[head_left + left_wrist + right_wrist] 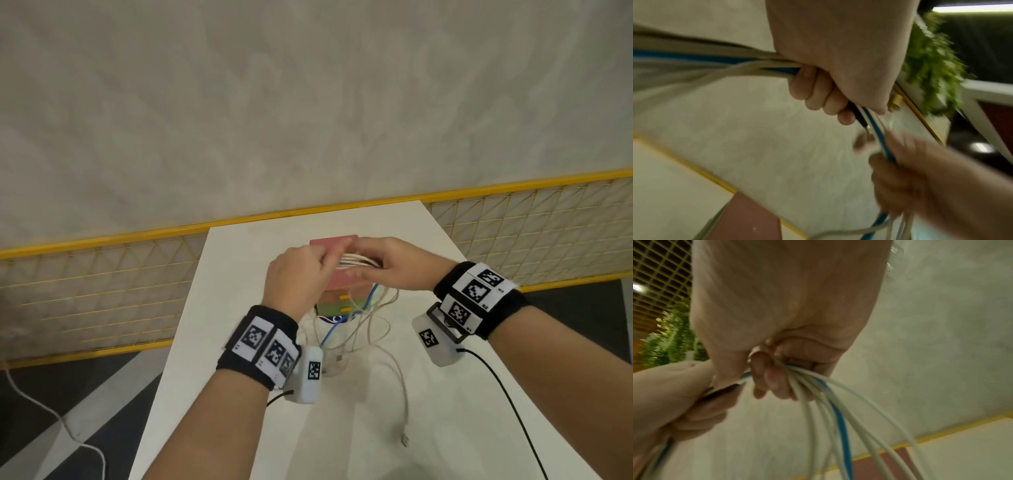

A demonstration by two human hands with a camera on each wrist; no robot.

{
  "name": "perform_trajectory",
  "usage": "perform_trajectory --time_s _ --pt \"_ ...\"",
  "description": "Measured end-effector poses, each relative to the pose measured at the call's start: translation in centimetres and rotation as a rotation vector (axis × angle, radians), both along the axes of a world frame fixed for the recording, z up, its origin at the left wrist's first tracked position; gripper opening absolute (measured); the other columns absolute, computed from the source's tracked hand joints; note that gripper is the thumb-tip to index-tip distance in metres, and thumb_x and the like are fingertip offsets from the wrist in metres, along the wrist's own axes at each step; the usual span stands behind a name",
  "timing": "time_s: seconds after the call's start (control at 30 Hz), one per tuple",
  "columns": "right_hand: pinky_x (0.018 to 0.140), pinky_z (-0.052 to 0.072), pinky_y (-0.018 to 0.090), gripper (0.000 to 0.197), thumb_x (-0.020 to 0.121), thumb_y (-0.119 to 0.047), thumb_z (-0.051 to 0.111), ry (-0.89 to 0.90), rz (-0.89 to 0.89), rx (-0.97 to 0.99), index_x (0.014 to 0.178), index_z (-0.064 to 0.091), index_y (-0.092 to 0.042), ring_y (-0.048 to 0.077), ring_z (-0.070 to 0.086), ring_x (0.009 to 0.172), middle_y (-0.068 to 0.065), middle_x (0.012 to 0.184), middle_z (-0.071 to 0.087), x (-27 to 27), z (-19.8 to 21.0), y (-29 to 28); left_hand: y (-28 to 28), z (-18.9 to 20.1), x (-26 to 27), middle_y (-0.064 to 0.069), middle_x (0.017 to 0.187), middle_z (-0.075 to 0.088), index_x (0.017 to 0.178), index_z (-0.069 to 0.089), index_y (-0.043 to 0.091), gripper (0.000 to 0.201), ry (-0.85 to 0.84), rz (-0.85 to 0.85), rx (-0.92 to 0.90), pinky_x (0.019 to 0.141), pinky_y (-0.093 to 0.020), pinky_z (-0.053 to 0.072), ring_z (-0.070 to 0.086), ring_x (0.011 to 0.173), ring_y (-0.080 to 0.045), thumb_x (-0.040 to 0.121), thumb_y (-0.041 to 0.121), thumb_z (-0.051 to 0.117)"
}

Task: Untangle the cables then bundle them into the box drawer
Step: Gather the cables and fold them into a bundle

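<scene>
a: which step are you on?

b: bundling. my left hand (294,277) and right hand (394,263) are both curled tight round the cables (356,262), white ones and a blue one, held in the air above the box drawer (337,301).

a: and the rest of them?

b: loose ends hang down from my hands to the table (428,394). next, i judge, i gather that slack into loops, then open a drawer.

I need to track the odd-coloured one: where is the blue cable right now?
The blue cable is bunched with the white cables, gripped by the left hand and right hand above the box drawer, its slack hanging to the table.
</scene>
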State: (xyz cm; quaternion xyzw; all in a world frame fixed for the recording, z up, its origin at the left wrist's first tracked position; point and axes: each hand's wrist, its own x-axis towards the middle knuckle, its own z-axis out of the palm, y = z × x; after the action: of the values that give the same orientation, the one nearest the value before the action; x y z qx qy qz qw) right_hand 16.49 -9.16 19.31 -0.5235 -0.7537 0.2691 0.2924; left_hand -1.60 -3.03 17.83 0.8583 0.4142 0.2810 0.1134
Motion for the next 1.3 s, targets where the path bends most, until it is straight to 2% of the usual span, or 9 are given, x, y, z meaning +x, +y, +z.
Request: perform_trajectory --time_s 0.23,0.33,0.47,0.6,0.7,0.8,0.93,1.13,1.3 --pt "0.064 0.044 0.026 0.014 0.099 -0.032 0.041 -0.356 -0.259 -0.072 0.098 0.047 -0.02 0.006 0.057 0.064 0.004 0.08 0.065 5.0 -5.3 -0.3 0.9 1.5 -1.2 0.003 0.045 0.026 0.049 0.026 0.017 0.064 -0.321 0.096 -0.182 0.053 -0.034 0.025 0.031 0.049 -0.02 0.097 0.054 0.044" --pt "0.099 0.039 0.036 0.047 0.091 -0.044 0.053 -0.512 -0.36 -0.169 0.129 0.039 -0.021 0.017 0.06 0.107 -0.002 0.119 0.063 6.7 -6.8 -0.9 2.0 1.8 -1.8 0.003 0.047 0.024 0.05 0.024 0.016 0.063 -0.477 0.112 -0.23 0.058 -0.034 0.027 0.037 0.051 -0.027 0.097 0.053 0.044" --pt "0.114 0.019 0.029 0.111 0.069 -0.059 0.072 -0.055 -0.307 0.045 0.149 0.0 -0.036 0.005 0.02 0.143 -0.01 0.156 0.022 3.0 -4.3 -0.9 1.8 1.8 -1.0 -0.01 0.053 0.041 0.06 0.052 0.001 0.071 -0.361 -0.019 -0.26 0.058 -0.038 0.034 0.045 0.057 -0.028 0.094 0.062 0.039" --pt "0.097 0.047 0.033 0.057 0.089 -0.025 0.056 0.082 -0.19 0.188 0.14 0.031 -0.021 0.015 0.06 0.109 0.005 0.114 0.064 -0.8 -2.1 0.9 0.3 2.3 0.8 0.004 0.051 0.033 0.06 0.048 0.006 0.064 -0.301 -0.156 -0.309 0.057 -0.034 0.03 0.034 0.053 -0.016 0.089 0.063 0.047" --pt "0.073 0.049 0.027 0.01 0.101 -0.017 0.036 0.057 -0.235 0.068 0.11 0.041 -0.016 0.022 0.063 0.078 0.007 0.081 0.061 -1.0 -2.8 0.8 0.6 3.3 0.4 0.008 0.053 0.019 0.056 0.035 0.011 0.059 -0.416 -0.125 -0.32 0.054 -0.031 0.022 0.023 0.051 -0.012 0.09 0.053 0.056" --pt "0.064 0.04 0.007 0.006 0.103 -0.015 0.03 0.045 -0.239 -0.028 0.101 0.032 -0.021 0.003 0.055 0.068 -0.007 0.075 0.048 0.1 -4.8 -0.1 0.9 4.4 -0.6 0.004 0.055 0.019 0.056 0.029 0.017 0.056 -0.545 -0.064 -0.292 0.052 -0.032 0.02 0.022 0.051 -0.013 0.091 0.05 0.057" --pt "0.081 0.05 0.039 0.009 0.101 -0.024 0.033 -0.172 -0.309 -0.19 0.095 0.035 -0.016 0.02 0.061 0.089 0.008 0.094 0.06 4.2 -10.1 -1.0 2.0 5.6 -2.2 -0.005 0.059 0.023 0.061 0.037 0.01 0.055 -0.686 0.038 -0.234 0.047 -0.026 0.023 0.024 0.051 -0.01 0.093 0.051 0.054" --pt "0.085 0.046 0.044 0.026 0.099 -0.028 0.042 -0.59 -0.482 -0.283 0.104 0.054 -0.006 0.032 0.048 0.103 0.012 0.111 0.045 7.7 -14.4 -1.3 2.5 6.0 -3.1 -0.007 0.062 0.023 0.058 0.028 0.02 0.055 -0.715 0.034 -0.248 0.051 -0.031 0.022 0.023 0.054 -0.015 0.091 0.056 0.053" --pt "0.069 0.05 0.029 0.016 0.096 -0.021 0.047 -0.508 -0.509 -0.554 0.086 0.053 -0.009 0.024 0.059 0.068 0.007 0.081 0.054 8.2 -13.6 -0.3 2.6 4.9 -2.5 0.0 0.056 0.022 0.054 0.027 0.025 0.056 -0.738 0.016 -0.325 0.049 -0.03 0.021 0.022 0.051 -0.014 0.088 0.062 0.052"
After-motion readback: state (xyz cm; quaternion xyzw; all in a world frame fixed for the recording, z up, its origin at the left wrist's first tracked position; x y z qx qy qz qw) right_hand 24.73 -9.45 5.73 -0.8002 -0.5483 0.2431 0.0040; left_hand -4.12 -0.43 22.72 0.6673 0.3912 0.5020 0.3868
